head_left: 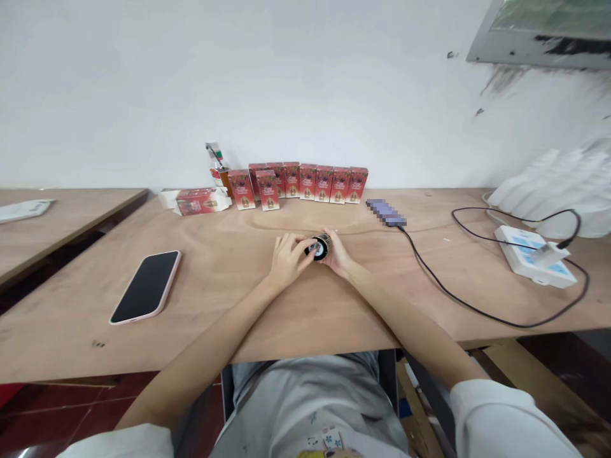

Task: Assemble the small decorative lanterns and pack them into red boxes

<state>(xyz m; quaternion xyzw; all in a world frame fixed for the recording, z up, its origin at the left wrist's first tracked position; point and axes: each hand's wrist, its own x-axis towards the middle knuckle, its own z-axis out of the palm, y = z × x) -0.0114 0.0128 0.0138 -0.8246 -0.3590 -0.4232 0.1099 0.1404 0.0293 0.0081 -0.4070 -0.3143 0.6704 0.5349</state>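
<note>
Both my hands meet at the middle of the wooden table [229,299] around a small dark bottle [319,247] with a round cap facing me. My left hand [286,257] curls its fingers against the bottle's left side. My right hand [338,253] wraps it from the right. The bottle lies on its side just above the tabletop. A row of several small red boxes [305,183] stands upright along the wall behind my hands, and one red box [195,201] lies flat to their left.
A black phone in a pink case [147,286] lies screen up at the left. A white power strip [533,256] with a black cable [458,299] sits at the right, the cable running to a blurred device [386,212]. White bags [558,184] are far right. Another table [57,216] adjoins left.
</note>
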